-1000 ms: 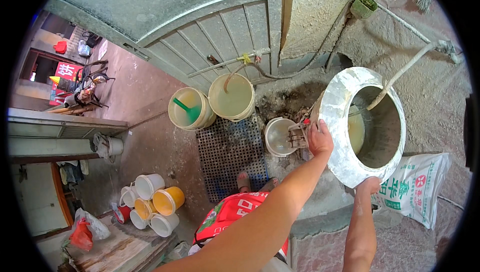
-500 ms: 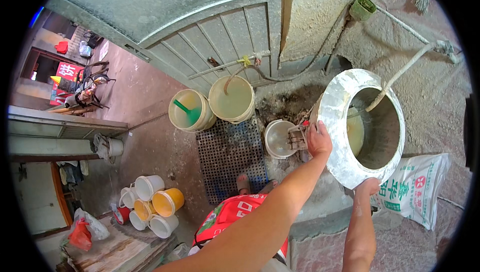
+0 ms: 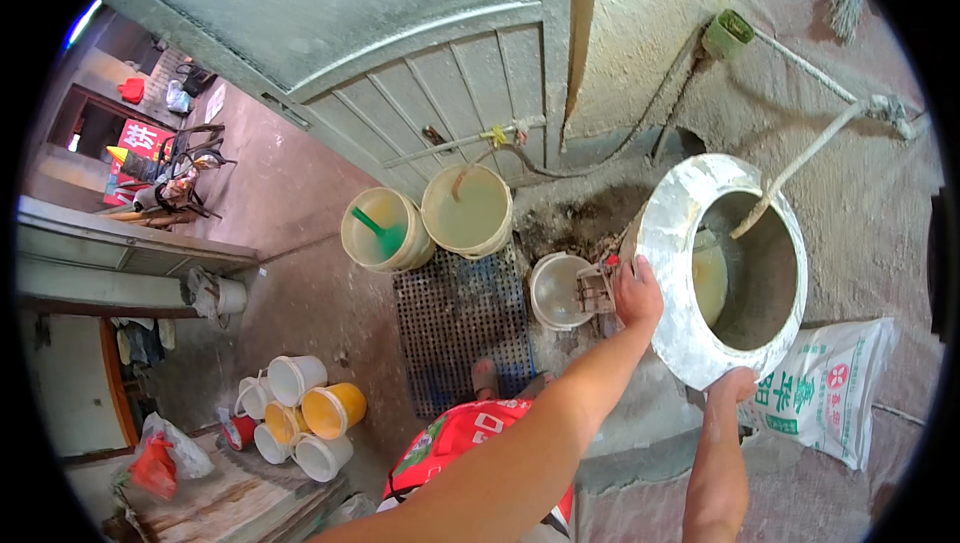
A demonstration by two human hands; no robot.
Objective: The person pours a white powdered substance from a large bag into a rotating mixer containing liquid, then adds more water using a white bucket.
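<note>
A big metal drum (image 3: 684, 203), its wide rim streaked white, is tilted with its round mouth toward me. Cloudy pale liquid (image 3: 709, 279) lies inside, and a hose (image 3: 778, 186) reaches into the mouth. My left hand (image 3: 637, 293) is closed against the drum's left side, just above a metal bracket (image 3: 595, 292). On the near edge of the rim, my right hand (image 3: 736, 384) has its fingers curled, partly hidden by the wrist. Below the bracket stands a small white bucket (image 3: 556, 295).
Two buckets of cloudy liquid, one (image 3: 466, 211) with a hose and one (image 3: 385, 231) with a green scoop, stand by the metal door (image 3: 420, 73). A perforated black mat (image 3: 465, 328) covers floor near my feet. A white sack (image 3: 825, 393) lies right; several small buckets (image 3: 334, 409) cluster left.
The whole view has shifted slightly, so the drum and buckets appear a little lower. Both hands keep their places on the drum.
</note>
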